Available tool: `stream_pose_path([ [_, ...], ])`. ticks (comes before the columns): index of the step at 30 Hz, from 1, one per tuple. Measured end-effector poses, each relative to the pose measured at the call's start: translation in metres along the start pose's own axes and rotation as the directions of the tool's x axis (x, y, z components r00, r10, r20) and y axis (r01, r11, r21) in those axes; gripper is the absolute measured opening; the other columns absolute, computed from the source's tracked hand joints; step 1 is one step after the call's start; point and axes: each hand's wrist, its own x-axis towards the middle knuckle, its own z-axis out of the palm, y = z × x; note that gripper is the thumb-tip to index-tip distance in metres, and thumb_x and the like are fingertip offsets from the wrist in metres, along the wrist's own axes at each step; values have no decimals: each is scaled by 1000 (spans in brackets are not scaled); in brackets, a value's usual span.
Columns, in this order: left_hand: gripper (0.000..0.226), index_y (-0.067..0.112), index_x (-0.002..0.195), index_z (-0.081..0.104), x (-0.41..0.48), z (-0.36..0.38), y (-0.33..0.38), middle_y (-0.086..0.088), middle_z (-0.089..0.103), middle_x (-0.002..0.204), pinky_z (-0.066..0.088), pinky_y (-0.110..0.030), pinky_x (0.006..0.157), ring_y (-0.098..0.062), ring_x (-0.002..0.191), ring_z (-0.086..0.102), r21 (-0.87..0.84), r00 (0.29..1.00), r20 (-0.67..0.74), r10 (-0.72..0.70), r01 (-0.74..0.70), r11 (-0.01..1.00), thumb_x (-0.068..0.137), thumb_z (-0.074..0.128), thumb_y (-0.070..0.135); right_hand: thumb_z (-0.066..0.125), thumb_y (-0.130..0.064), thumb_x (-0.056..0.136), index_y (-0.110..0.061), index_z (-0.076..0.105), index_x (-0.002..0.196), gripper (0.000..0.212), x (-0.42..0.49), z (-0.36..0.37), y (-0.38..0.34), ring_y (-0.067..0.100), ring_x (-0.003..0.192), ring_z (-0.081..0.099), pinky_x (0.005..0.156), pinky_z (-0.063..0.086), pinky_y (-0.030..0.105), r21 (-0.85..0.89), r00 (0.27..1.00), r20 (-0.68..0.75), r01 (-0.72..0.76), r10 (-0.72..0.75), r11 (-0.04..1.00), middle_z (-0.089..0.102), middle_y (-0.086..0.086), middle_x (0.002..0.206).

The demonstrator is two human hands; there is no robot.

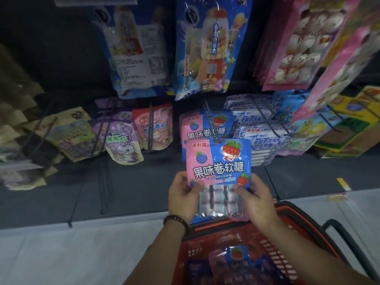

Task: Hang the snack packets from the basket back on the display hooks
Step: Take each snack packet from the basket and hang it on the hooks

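Dark shop shelving forms the background. Pink-and-blue glossy snack packet (218, 161) is held upright before it, top edge at the near tip of a thin black wire display hook (211, 124); whether it is threaded cannot be told. Left hand (184, 197) pinches its lower left corner, right hand (255, 199) its lower right. Matching hung packets (205, 128) sit farther along that hook. Red plastic basket (182, 262) stands near, holding more loose packets (236, 262).

Bare forearms, dark beaded bracelet (177, 221) on left wrist
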Motion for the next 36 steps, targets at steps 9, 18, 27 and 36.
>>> stream_pose_path([
  [9, 16, 19, 91, 62, -11, 0, -2, -21, 68, 88, 52, -40, 72, -19, 73, 57, -12, 1000, 2, -1, 1, 1000, 92, 73, 8, 70, 1, 99, -23, 74, 112, 28, -6, 0, 2, 39, 90, 70, 84, 55, 54, 36, 1000, -8, -9, 9, 999, 77, 20, 104],
  [18, 15, 12, 99, 59, -6, -7, 4, -11, 78, 94, 59, -47, 83, -21, 83, 72, -7, 999, 50, -12, 12, 1000, 96, 71, 4, 69, -8, 102, -25, 74, 111, 20, -6, 1, -4, 52, 102, 69, 92, 58, 63, -50, 1000, -12, -18, 18, 999, 78, 15, 108],
  [27, 15, 13, 104, 62, 3, 3, 4, -8, 81, 99, 59, -25, 79, -15, 84, 70, -38, 999, 20, -46, 47, 998, 96, 72, 6, 71, -3, 99, -23, 76, 111, 24, 9, -1, -17, 30, 108, 76, 103, 58, 54, -89, 999, -34, -43, 40, 995, 82, 0, 110],
  [36, 7, 13, 104, 63, 28, 6, 1, -11, 78, 98, 52, -16, 63, -15, 75, 62, 103, 997, -19, -69, 70, 992, 100, 67, 10, 76, -21, 85, -17, 75, 104, 19, 43, 9, -22, 35, 95, 77, 90, 60, 52, -244, 989, -37, -147, 142, 959, 81, 11, 100],
])
